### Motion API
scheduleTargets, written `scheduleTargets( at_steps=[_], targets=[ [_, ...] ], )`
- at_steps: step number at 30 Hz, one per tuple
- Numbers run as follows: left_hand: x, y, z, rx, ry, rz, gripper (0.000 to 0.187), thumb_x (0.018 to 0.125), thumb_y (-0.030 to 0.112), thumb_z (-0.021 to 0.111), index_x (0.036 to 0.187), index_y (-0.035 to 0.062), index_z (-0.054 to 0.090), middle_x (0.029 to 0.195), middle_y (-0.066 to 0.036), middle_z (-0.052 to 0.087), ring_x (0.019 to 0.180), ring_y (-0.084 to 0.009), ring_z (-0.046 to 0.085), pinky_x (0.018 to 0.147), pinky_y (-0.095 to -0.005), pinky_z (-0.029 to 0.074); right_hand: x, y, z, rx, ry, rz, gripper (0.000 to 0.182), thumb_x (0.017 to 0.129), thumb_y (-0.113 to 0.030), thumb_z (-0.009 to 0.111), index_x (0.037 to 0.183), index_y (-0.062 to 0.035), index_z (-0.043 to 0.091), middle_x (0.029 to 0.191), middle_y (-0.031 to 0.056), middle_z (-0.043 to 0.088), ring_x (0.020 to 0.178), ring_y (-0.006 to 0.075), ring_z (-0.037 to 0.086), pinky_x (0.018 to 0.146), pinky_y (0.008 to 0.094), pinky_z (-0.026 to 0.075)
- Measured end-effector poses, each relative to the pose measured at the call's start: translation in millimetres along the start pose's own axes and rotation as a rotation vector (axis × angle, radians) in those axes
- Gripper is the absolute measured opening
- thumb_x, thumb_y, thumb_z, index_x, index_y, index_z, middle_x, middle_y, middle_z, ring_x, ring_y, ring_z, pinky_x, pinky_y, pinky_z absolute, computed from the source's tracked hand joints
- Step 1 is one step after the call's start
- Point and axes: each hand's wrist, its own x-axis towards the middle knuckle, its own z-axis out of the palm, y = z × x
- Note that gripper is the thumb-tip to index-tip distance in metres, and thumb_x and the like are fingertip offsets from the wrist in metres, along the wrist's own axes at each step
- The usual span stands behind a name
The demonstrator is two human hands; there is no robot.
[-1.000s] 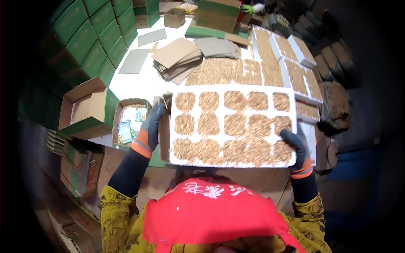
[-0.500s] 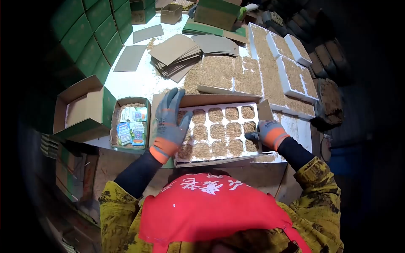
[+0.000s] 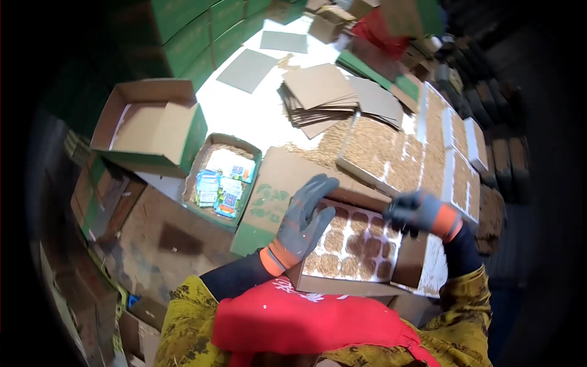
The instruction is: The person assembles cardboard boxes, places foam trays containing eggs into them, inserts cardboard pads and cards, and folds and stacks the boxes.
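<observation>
A cardboard box (image 3: 342, 286) stands in front of me, holding a white foam tray (image 3: 343, 231) whose compartments are filled with brown husk-like material. At the tray's left end is my left hand (image 3: 306, 221) in a grey and orange glove, fingers stretched out and thumb apart. My right hand (image 3: 422, 213), gloved alike, is over the box's far right corner; its fingers are smeared by motion, so I cannot see whether they hold anything. To the left, a cardboard flap with green print (image 3: 269, 196) lies beside the box.
A small green box (image 3: 252, 208) with colourful packets (image 3: 223, 186) stands left, near a larger open green box (image 3: 150, 125). Beyond are stacked cardboard sheets (image 3: 321, 92) and husk-filled foam trays (image 3: 385, 150). Green boxes (image 3: 186, 37) are piled at the back left.
The view has turned, so the table appears rotated. My right hand has gone from the tray's right end to the box's far right corner. My left hand stays at the left end.
</observation>
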Motion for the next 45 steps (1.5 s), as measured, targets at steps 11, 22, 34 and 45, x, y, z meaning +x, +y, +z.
scheduleTargets(
  at_steps=[11,22,34,45],
  targets=[
    [-81.7,-105.8,-154.1,1.246,0.538,-0.442,0.029,0.082,0.015,0.061,0.111,0.0104,0.06,0.107,-0.013,0.059,0.099,-0.0324,0.055,0.089,-0.0403,0.043,446.7,-26.4,-36.9,-1.086,0.664,-0.57,0.09,0.071,-0.034,0.075,0.144,-0.0118,0.027,0.147,0.0145,0.03,0.134,0.0374,0.029,0.105,0.049,0.03],
    [-41.4,-127.5,-144.6,1.473,0.135,-0.691,0.051,0.07,0.045,0.073,0.105,0.0114,0.058,0.105,-0.01,0.057,0.104,-0.0279,0.051,0.091,-0.0425,0.038,366.9,17.8,-58.2,-1.015,0.437,-0.632,0.043,0.082,-0.012,0.056,0.125,-0.0169,0.055,0.128,0.0123,0.055,0.115,0.031,0.053,0.095,0.0383,0.045],
    [-70.7,-166.6,-207.1,0.938,0.126,-0.744,0.035,0.077,0.033,0.067,0.103,0.0091,0.067,0.102,-0.017,0.066,0.095,-0.0331,0.062,0.083,-0.0407,0.048,141.7,50.4,-59.5,-0.27,0.787,-0.754,0.043,0.084,0.007,0.047,0.125,-0.0032,0.055,0.122,0.0137,0.06,0.112,0.0229,0.057,0.097,0.0325,0.043],
    [-19.8,19.2,-96.0,0.623,0.178,0.295,0.034,0.078,-0.002,0.052,0.108,0.0043,0.066,0.103,-0.015,0.066,0.095,-0.0311,0.061,0.086,-0.0385,0.047,-74.6,83.1,53.7,-0.438,1.513,-0.615,0.043,0.082,0.003,0.059,0.124,-0.0056,0.057,0.102,0.0134,0.063,0.083,0.0229,0.063,0.072,0.0291,0.049]
  ],
)
